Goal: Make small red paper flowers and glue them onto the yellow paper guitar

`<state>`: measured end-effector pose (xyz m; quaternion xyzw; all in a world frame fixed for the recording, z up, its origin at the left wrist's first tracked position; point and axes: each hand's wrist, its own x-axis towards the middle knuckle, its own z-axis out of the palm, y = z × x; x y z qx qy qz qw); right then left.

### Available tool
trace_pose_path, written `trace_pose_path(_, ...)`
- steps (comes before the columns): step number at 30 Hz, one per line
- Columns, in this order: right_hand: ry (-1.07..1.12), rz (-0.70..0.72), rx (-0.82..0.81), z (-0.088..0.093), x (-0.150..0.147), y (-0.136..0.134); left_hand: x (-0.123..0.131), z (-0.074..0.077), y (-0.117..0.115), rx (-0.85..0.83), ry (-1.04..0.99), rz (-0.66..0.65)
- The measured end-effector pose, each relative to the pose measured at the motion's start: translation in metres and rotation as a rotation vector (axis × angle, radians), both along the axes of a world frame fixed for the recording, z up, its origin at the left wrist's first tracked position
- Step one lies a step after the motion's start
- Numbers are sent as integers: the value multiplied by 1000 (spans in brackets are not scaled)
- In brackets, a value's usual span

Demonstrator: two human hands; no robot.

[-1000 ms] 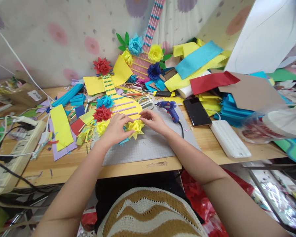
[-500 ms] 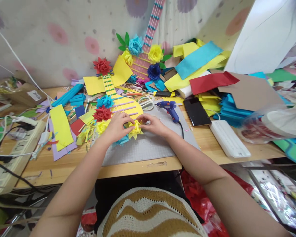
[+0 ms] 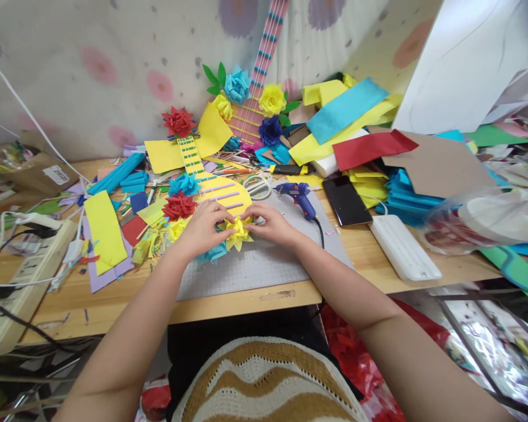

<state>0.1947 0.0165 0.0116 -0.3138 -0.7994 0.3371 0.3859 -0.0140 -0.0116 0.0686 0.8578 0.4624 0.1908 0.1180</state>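
Observation:
A yellow paper flower [image 3: 239, 233] sits at the lower end of a yellow paper guitar [image 3: 229, 190]. My left hand [image 3: 206, 228] grips the flower's left side with bent fingers, and my right hand [image 3: 270, 224] pinches its petals from the right. Beside my left hand, along the guitar's edge, are a red paper flower [image 3: 178, 206], a blue paper flower [image 3: 183, 184] and another yellow flower [image 3: 176, 229]. Light blue petals [image 3: 215, 252] show just below my left fingers. My hands hide part of the guitar's body.
A blue glue gun [image 3: 297, 196] lies right of the guitar on a grey cutting mat [image 3: 264, 275], near scissors [image 3: 259, 186]. Further right are a phone [image 3: 347, 200] and a white power bank-like box [image 3: 405, 246]. Paper scraps, a pink paper guitar [image 3: 264, 64] and a power strip [image 3: 35, 275] surround the work.
The whole view has shifted slightly, with things appearing a little further left. Both hands stay at the yellow flower, with their fingers barely changed.

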Motion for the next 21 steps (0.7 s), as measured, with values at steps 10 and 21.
trace_pose_path(10, -47, 1, -5, 0, 1, 1, 5, 5, -1, -38, 10, 34)
trace_pose_path(21, 15, -35, -85, -6, 0, 5, -20, 10, 16, 57, -79, 366)
